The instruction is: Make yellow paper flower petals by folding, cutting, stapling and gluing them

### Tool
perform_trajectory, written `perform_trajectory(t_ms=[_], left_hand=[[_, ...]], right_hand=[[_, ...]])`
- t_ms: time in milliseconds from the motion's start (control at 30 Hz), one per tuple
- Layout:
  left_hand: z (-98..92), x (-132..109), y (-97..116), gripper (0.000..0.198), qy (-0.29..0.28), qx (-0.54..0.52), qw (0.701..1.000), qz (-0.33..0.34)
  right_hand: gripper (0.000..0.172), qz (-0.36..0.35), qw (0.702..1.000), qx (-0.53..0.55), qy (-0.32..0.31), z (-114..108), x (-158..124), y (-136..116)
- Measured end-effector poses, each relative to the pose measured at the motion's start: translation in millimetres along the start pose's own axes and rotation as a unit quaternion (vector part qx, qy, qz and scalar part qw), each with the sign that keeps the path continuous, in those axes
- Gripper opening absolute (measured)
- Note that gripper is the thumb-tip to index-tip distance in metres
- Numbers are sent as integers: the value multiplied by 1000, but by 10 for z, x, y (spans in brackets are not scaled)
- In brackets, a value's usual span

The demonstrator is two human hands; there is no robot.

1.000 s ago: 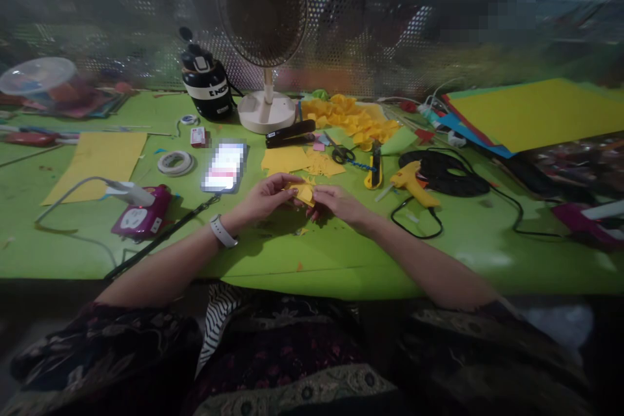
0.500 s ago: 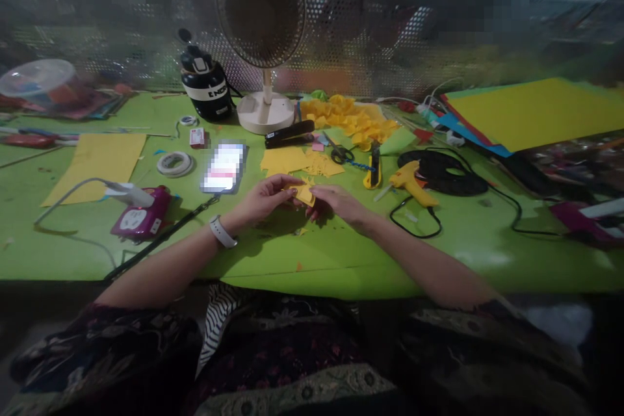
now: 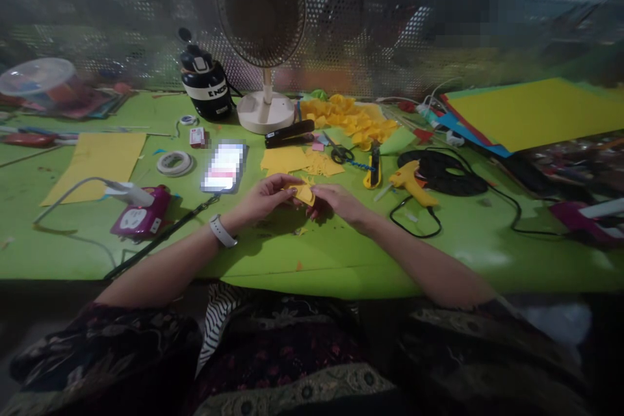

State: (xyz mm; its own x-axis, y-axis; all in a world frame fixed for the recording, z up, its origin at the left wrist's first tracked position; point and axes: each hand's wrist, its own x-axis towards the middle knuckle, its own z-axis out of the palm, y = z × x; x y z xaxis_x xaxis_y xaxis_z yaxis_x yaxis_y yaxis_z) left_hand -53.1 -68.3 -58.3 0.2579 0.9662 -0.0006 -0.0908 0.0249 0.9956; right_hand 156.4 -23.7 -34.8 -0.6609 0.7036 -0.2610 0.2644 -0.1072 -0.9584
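Observation:
Between my two hands is a small piece of yellow paper (image 3: 304, 193), held just above the green table (image 3: 273, 253). My left hand (image 3: 268, 197) pinches its left side between thumb and fingers. The fingers of my right hand (image 3: 337, 201) close on its right side, and some of them are hidden beneath it. Just beyond my hands lie yellow paper sheets (image 3: 283, 160) and a heap of yellow cut scraps (image 3: 324, 164). Farther back is a pile of crinkled yellow paper pieces (image 3: 351, 118).
Right of my hands are scissors (image 3: 342, 154), a yellow cutter knife (image 3: 373, 168) and a yellow glue gun (image 3: 413, 183) with a black cord. To the left lie a phone (image 3: 224, 168), a tape roll (image 3: 174, 164) and a purple power adapter (image 3: 142, 214). A fan (image 3: 266, 110) stands behind.
The yellow paper's right part has shifted slightly between my fingers, its folded shape looking different. Both hands stay in nearly the same place.

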Motion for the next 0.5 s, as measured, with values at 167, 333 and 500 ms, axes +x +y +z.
perform_trajectory(t_ms=[167, 333, 500], left_hand=[[-1, 7, -7, 30, 1, 1, 1000, -5], [13, 1, -12, 28, 6, 26, 1000, 6], [24, -10, -13, 30, 12, 36, 999, 12]], right_hand=[[32, -8, 1000, 7, -4, -13, 1, 19], [22, 3, 1000, 3, -4, -25, 25, 35], [8, -9, 1000, 13, -12, -44, 53, 79]])
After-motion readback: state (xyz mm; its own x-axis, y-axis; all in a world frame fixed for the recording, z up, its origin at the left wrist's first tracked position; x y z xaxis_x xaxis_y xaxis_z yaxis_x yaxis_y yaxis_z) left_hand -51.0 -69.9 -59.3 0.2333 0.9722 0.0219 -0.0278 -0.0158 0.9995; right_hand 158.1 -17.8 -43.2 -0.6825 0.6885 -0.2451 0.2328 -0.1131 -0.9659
